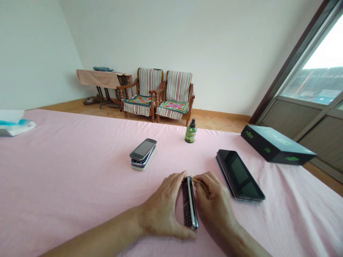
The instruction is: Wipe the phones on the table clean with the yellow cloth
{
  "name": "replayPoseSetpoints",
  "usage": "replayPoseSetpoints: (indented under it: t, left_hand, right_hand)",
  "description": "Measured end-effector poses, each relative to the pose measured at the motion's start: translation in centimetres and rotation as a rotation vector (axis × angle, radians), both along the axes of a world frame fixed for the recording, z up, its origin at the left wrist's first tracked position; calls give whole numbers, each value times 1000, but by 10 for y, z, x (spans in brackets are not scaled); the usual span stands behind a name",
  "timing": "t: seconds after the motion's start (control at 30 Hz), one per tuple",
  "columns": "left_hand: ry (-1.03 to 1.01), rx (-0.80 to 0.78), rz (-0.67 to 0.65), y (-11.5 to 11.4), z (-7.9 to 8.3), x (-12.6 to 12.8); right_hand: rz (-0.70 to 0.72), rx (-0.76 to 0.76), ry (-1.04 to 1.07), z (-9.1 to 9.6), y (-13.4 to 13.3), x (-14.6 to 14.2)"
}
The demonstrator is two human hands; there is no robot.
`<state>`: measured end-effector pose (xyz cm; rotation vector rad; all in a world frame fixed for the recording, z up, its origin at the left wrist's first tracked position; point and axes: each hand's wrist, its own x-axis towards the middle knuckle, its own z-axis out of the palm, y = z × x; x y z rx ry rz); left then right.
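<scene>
1. A left hand curls around a slim keypad mobile phone, which lies on a pink bedsheet between both hands.
2. A right hand pinches a thin yellow band at the phone's far end.
3. Light, stiff and slick-edged, the phone is best gripped along its long sides.
4. A stack of phones and a stack of black handsets lie nearby.

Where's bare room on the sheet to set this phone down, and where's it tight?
The widest free patch is the pink sheet between the tissue packet and the phone stack. A smaller one lies right of the dark device stack, below the black box. It's tight between the right hand, that stack and the held phone.
</scene>
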<state>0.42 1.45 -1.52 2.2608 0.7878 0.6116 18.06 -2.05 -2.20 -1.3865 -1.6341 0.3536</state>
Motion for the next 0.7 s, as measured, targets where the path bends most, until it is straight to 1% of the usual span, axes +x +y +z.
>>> replayPoseSetpoints:
  t: [0.07, 0.13, 0.37, 0.53, 0.7]
  left_hand:
    - [-31, -3, -26, 1, 1, 0]
    - [-56, -1, -43, 1, 3, 0]
    - [-43, 7, -13, 2, 3, 1]
    - [-20, -11, 5, 2, -1, -1]
    - [-8, -36, 18, 1, -3, -3]
  right_hand:
    - [-11, 106, 42, 3, 2, 2]
    - [20, 154, 67, 5, 3, 3]
    - [185, 37, 78, 3, 7, 3]
    - [232, 20, 54, 8, 10, 9]
    - [265, -8, 61, 13, 1, 6]
